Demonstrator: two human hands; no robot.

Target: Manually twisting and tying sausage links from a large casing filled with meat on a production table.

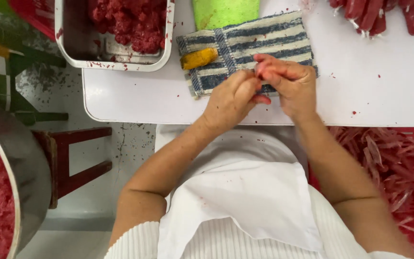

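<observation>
My left hand (232,97) and my right hand (289,82) meet over a blue-and-white striped cloth (250,45) near the front edge of a white table (135,96). Their fingertips are pinched together; what sits between them is too small to tell, and my right fingers are stained red. A yellow object (198,58) lies on the cloth's left side. A metal tray (80,48) of red minced meat (130,21) stands at the back left. Red sausage-like sticks (377,14) lie at the back right.
A green board (224,10) lies behind the cloth. A large steel bowl (27,168) of red mince sits at the left, beside a dark red wooden stool (73,158). A red crate (398,168) with thin strips is at my right. A white apron covers my lap.
</observation>
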